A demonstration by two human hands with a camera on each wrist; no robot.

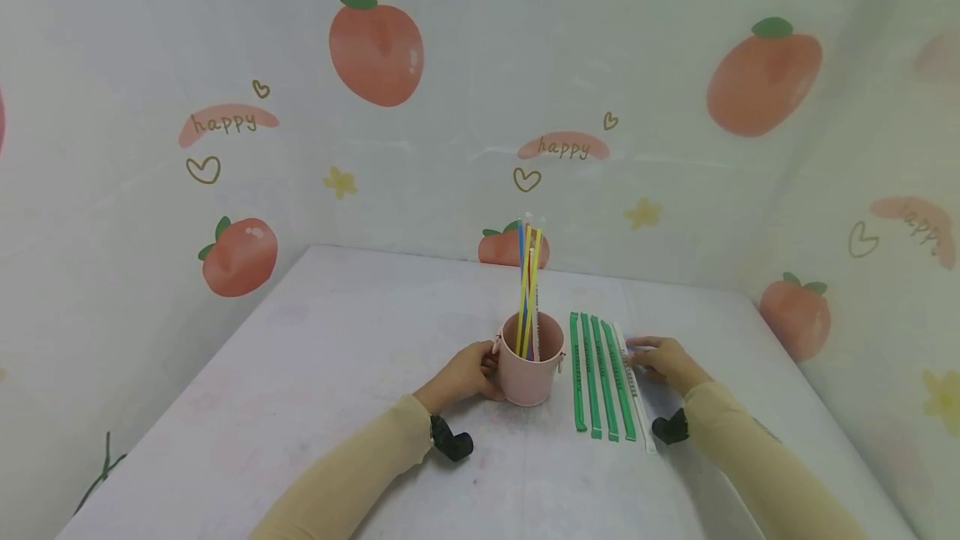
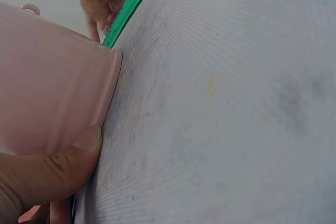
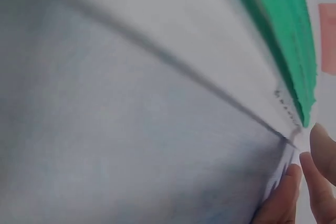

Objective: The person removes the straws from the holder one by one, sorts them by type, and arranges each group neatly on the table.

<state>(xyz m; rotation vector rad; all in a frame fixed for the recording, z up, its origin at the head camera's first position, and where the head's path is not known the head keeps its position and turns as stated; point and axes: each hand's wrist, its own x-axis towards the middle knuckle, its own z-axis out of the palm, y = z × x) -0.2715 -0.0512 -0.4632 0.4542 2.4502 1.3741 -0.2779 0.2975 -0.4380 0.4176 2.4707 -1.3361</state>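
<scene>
In the head view, my left hand (image 1: 471,373) grips a pink bucket (image 1: 527,380) by its left side. The left wrist view has the thumb (image 2: 79,156) pressed low on its wall. Several thin sticks (image 1: 528,290), yellow and blue among them, stand in the bucket. To its right, several green paper-wrapped straws (image 1: 602,377) lie side by side, with a white-wrapped straw (image 1: 636,394) at their right end. My right hand (image 1: 667,363) is at the upper part of the white straw, fingertips right at its edge. In the right wrist view, thumb and fingers stand slightly apart by its far end.
A white cloth covers the table (image 1: 337,340), and a white backdrop (image 1: 465,65) printed with fruit and hearts rises behind and at both sides. Black wrist mounts (image 1: 450,440) sit under both wrists. A dark green thin object (image 1: 101,473) shows at the left table edge.
</scene>
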